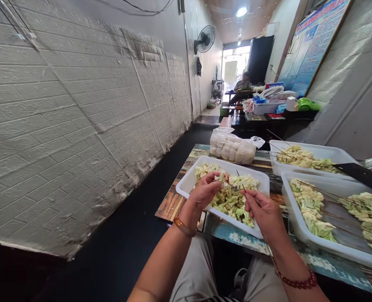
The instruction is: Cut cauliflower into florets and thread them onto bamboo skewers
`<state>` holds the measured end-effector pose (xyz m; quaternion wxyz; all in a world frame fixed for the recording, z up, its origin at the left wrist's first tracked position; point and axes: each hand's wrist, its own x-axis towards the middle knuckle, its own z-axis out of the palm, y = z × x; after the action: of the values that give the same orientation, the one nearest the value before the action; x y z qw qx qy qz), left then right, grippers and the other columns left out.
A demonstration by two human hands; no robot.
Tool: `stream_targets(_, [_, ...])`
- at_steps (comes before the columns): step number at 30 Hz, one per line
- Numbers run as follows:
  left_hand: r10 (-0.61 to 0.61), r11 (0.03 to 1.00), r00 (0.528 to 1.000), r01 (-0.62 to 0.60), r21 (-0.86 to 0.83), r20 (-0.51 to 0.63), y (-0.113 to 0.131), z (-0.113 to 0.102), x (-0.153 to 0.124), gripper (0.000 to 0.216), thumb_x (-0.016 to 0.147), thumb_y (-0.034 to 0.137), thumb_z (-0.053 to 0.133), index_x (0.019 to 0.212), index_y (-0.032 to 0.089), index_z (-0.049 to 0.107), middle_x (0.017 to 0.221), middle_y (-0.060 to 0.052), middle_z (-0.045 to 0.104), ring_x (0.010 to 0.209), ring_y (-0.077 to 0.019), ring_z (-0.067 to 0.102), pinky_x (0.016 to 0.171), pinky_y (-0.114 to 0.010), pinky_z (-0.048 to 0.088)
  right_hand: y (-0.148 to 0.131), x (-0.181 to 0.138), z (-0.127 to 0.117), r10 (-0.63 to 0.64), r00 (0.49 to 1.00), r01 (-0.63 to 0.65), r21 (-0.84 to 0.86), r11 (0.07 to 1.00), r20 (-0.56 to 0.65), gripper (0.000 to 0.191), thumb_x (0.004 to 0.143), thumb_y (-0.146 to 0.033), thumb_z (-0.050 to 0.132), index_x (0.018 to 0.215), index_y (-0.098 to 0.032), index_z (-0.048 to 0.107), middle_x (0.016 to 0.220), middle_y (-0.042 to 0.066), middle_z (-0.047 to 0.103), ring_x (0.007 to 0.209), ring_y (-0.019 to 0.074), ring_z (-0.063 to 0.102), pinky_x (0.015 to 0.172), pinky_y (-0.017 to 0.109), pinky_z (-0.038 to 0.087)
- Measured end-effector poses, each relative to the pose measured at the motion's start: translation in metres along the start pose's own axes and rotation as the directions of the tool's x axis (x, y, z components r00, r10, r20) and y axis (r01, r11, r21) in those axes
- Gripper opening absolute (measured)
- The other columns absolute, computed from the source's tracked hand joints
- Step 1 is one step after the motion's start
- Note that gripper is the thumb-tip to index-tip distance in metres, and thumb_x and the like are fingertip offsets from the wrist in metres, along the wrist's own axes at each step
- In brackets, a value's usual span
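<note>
My left hand (pixel 204 192) is closed in a pinch around a small cauliflower floret (pixel 221 179), held just above the white plastic tray (pixel 265 186). My right hand (pixel 264 209) grips a thin skewer (pixel 239 177); its tip points up and away, and the shaft runs back under my wrist. The skewer tip is apart from the floret. Loose cauliflower pieces (pixel 228 201) lie in the tray beneath both hands.
At the right, one tray (pixel 286 209) holds cauliflower threaded on skewers, and another tray (pixel 275 167) behind it holds more. A clear bag of pale round items (pixel 232 147) stands behind my tray. A person (pixel 243 82) sits farther back. A brick-patterned wall (pixel 79 126) runs along the left.
</note>
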<state>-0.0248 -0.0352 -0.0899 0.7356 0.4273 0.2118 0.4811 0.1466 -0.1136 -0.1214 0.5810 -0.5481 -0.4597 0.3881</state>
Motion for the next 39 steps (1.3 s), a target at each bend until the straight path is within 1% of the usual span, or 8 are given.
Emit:
stream_targets(9, [-0.024, 0.997, 0.998, 0.019, -0.071, -0.066, 0.001, 0.0, 0.0, 0.03, 0.063, 0.022, 0.079, 0.085, 0.015, 0.061, 0.084, -0.002, 0.067, 0.081, -0.0171, 0.066, 0.077, -0.031, 0.05, -0.002, -0.004, 0.002, -0.011, 0.999, 0.011, 0.004, 1.0, -0.031, 0.048, 0.078, -0.056, 0.061, 0.102, -0.015, 0.067, 0.057, -0.003, 0.055, 0.047, 0.0102, 0.046, 0.043, 0.021, 0.037])
stream_targets(15, [-0.021, 0.997, 0.989, 0.009, -0.08, -0.149, -0.001, -0.002, 0.003, 0.029, 0.06, 0.021, 0.08, 0.08, 0.015, 0.06, 0.081, -0.003, 0.068, 0.076, -0.0162, 0.067, 0.076, -0.031, 0.051, -0.009, 0.002, 0.002, -0.02, 0.995, 0.049, -0.304, 0.952, 0.098, 0.04, 0.085, -0.053, 0.051, 0.093, -0.017, 0.067, 0.058, -0.001, 0.059, 0.046, 0.013, 0.053, 0.048, 0.024, 0.04])
stream_targets(17, [-0.004, 0.998, 0.985, -0.007, -0.07, -0.17, -0.001, -0.003, 0.004, 0.028, 0.06, 0.02, 0.079, 0.08, 0.015, 0.059, 0.08, -0.002, 0.068, 0.075, -0.0155, 0.066, 0.075, -0.029, 0.051, -0.015, 0.004, 0.0, -0.052, 0.991, 0.106, -0.477, 0.872, 0.126, 0.034, 0.087, -0.047, 0.048, 0.087, -0.019, 0.068, 0.062, 0.001, 0.064, 0.054, 0.0156, 0.06, 0.053, 0.024, 0.042])
stream_targets(21, [0.037, 0.997, 0.977, -0.05, -0.06, -0.208, -0.002, -0.004, 0.007, 0.029, 0.06, 0.018, 0.079, 0.082, 0.016, 0.059, 0.082, -0.001, 0.067, 0.075, -0.0141, 0.066, 0.07, -0.027, 0.052, -0.025, 0.004, -0.002, -0.114, 0.985, 0.17, -0.783, 0.599, 0.126, 0.027, 0.09, -0.034, 0.045, 0.086, -0.023, 0.069, 0.076, 0.003, 0.071, 0.072, 0.0186, 0.066, 0.061, 0.024, 0.041])
stream_targets(26, [-0.009, 1.0, 0.987, 0.005, -0.026, -0.161, 0.0, -0.002, 0.009, 0.028, 0.059, 0.019, 0.08, 0.078, 0.015, 0.06, 0.08, -0.001, 0.067, 0.076, -0.0151, 0.067, 0.075, -0.029, 0.053, -0.031, 0.002, 0.006, -0.06, 0.979, 0.205, -0.941, 0.271, 0.196, 0.026, 0.092, -0.031, 0.044, 0.086, -0.023, 0.068, 0.084, 0.005, 0.073, 0.077, 0.0193, 0.068, 0.06, 0.024, 0.038])
stream_targets(30, [-0.036, 0.999, 0.991, 0.038, 0.009, -0.13, 0.003, 0.002, 0.007, 0.025, 0.061, 0.023, 0.08, 0.076, 0.014, 0.062, 0.081, -0.003, 0.07, 0.082, -0.0175, 0.068, 0.083, -0.032, 0.053, -0.04, -0.004, 0.004, -0.063, 0.963, 0.27, -0.936, 0.224, 0.263, 0.029, 0.094, -0.032, 0.044, 0.082, -0.02, 0.067, 0.085, 0.007, 0.073, 0.079, 0.0197, 0.068, 0.062, 0.024, 0.041])
stream_targets(35, [-0.057, 0.994, 0.988, 0.069, 0.08, -0.145, 0.005, 0.003, 0.015, 0.023, 0.062, 0.022, 0.08, 0.079, 0.014, 0.067, 0.087, -0.005, 0.072, 0.087, -0.0196, 0.069, 0.085, -0.03, 0.055, -0.055, 0.002, -0.042, -0.303, 0.913, 0.374, -0.853, 0.363, 0.272, 0.025, 0.095, -0.031, 0.043, 0.1, -0.023, 0.067, 0.097, 0.003, 0.072, 0.092, 0.0157, 0.066, 0.076, 0.023, 0.045])
stream_targets(39, [-0.114, 0.987, 0.981, 0.13, 0.093, -0.157, 0.006, 0.002, 0.023, 0.027, 0.057, 0.021, 0.083, 0.078, 0.014, 0.067, 0.086, -0.004, 0.073, 0.088, -0.0206, 0.069, 0.082, -0.028, 0.056, -0.062, 0.027, -0.119, -0.413, 0.911, 0.171, -0.924, 0.343, 0.016, 0.03, 0.094, -0.029, 0.044, 0.114, -0.021, 0.065, 0.113, 0.005, 0.069, 0.101, 0.0163, 0.064, 0.084, 0.024, 0.046])
